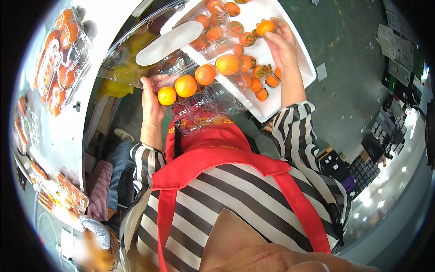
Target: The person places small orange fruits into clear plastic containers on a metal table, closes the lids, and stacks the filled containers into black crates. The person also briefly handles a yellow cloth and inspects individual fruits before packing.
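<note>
My left hand (153,100) holds the left end of a clear plastic clamshell (159,81). Large orange persimmons (186,86) sit in a row along it, and a white oval label (170,43) shows above them. Between the fingertips of my right hand (283,46) is a single persimmon (264,27), held over a white foam box (263,110). Several persimmons with green calyxes (247,39) lie loose in that box. The clamshell overlaps the box's left side and partly hides the fruit. More clear empty-looking plastic packs (204,112) are just below, against my red apron (214,139).
A white table (115,20) on the left carries filled fruit packs (64,54). Beyond its lower edge are another person's denim-clad leg (119,173) and a shoe (124,134). Black crates (334,165) stand on the green floor (343,88) at right.
</note>
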`<state>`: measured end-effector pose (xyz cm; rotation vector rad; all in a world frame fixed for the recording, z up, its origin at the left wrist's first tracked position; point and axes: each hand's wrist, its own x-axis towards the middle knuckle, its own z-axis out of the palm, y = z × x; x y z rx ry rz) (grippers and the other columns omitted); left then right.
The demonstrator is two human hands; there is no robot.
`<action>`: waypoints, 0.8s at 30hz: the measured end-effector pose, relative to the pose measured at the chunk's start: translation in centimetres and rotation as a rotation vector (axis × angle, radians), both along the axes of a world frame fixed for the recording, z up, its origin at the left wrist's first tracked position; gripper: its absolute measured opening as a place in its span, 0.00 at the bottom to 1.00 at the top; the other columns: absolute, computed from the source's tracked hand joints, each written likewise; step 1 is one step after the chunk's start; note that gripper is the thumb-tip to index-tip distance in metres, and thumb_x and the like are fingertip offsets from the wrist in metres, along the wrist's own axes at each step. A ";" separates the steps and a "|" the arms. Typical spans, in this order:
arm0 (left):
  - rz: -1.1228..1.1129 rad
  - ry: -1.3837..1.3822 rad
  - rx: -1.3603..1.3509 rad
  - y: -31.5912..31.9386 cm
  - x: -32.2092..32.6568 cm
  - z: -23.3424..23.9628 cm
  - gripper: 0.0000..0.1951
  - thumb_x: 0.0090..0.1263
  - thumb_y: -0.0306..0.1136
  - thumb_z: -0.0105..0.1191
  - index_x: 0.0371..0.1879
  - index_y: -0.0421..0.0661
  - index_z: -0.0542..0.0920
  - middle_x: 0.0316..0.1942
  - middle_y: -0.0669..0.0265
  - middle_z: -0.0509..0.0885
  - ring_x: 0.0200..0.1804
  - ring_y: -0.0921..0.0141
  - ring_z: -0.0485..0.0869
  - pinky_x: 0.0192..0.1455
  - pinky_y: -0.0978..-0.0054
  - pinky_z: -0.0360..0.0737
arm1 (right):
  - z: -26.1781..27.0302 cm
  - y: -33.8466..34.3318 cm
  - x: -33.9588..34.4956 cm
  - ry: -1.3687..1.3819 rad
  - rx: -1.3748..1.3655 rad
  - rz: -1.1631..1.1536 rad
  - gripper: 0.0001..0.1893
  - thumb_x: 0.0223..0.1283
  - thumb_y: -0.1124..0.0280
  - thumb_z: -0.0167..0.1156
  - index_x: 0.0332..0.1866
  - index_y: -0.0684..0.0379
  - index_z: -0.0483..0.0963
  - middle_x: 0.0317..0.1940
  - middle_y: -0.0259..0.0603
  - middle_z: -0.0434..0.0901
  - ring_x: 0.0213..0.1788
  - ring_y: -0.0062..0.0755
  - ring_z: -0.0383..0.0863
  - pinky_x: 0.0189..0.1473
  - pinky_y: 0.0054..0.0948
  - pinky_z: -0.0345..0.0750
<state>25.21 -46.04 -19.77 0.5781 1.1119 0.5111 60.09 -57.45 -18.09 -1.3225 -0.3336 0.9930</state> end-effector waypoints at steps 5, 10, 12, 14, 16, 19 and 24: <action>-0.013 -0.018 -0.025 0.3 0.4 -0.2 0.32 0.70 0.64 0.38 0.41 0.41 0.77 0.40 0.61 0.82 0.44 0.68 0.81 0.51 0.70 0.76 | 2.0 -2.3 -2.1 0.693 0.439 -0.205 0.24 0.61 0.72 0.49 0.63 0.64 0.62 0.61 0.61 0.65 0.69 0.58 0.59 0.71 0.49 0.58; -0.054 -0.026 -0.034 0.6 1.0 0.3 0.33 0.70 0.64 0.38 0.42 0.40 0.76 0.40 0.61 0.82 0.45 0.68 0.80 0.52 0.70 0.76 | 1.0 -4.6 -2.6 0.774 0.542 -0.131 0.26 0.59 0.67 0.53 0.63 0.62 0.64 0.61 0.55 0.68 0.62 0.46 0.68 0.64 0.43 0.66; -0.050 -0.019 -0.031 0.7 1.2 0.4 0.33 0.70 0.63 0.37 0.43 0.39 0.76 0.40 0.61 0.82 0.44 0.67 0.81 0.52 0.70 0.76 | 1.4 -5.0 -3.2 0.636 0.515 -0.147 0.27 0.57 0.68 0.56 0.63 0.63 0.64 0.61 0.52 0.69 0.60 0.43 0.70 0.63 0.39 0.66; -0.045 -0.021 -0.010 0.7 1.5 0.5 0.33 0.70 0.63 0.37 0.43 0.39 0.76 0.40 0.61 0.82 0.44 0.67 0.81 0.51 0.70 0.76 | 2.8 -4.9 -3.9 0.417 0.408 -0.172 0.27 0.54 0.73 0.58 0.62 0.63 0.66 0.61 0.50 0.69 0.62 0.41 0.68 0.65 0.38 0.65; -0.041 -0.026 -0.022 0.8 1.9 0.7 0.33 0.70 0.63 0.37 0.43 0.38 0.76 0.41 0.60 0.82 0.43 0.67 0.81 0.51 0.71 0.76 | 4.7 -4.7 -4.5 0.193 0.289 -0.164 0.28 0.51 0.78 0.59 0.62 0.63 0.65 0.60 0.48 0.69 0.62 0.38 0.69 0.65 0.37 0.66; -0.036 -0.019 -0.023 0.8 2.5 1.1 0.33 0.70 0.63 0.37 0.42 0.39 0.77 0.40 0.60 0.82 0.43 0.67 0.81 0.50 0.71 0.77 | 6.2 -4.6 -5.1 -0.143 0.126 -0.091 0.31 0.49 0.85 0.60 0.63 0.64 0.64 0.58 0.45 0.68 0.60 0.36 0.71 0.63 0.33 0.70; -0.062 0.010 -0.004 1.0 3.5 1.8 0.34 0.70 0.64 0.36 0.44 0.39 0.76 0.42 0.59 0.82 0.45 0.67 0.80 0.51 0.71 0.76 | 6.6 -4.3 -6.3 -0.656 -0.083 -0.025 0.29 0.45 0.83 0.65 0.58 0.64 0.71 0.52 0.42 0.72 0.54 0.32 0.75 0.56 0.28 0.76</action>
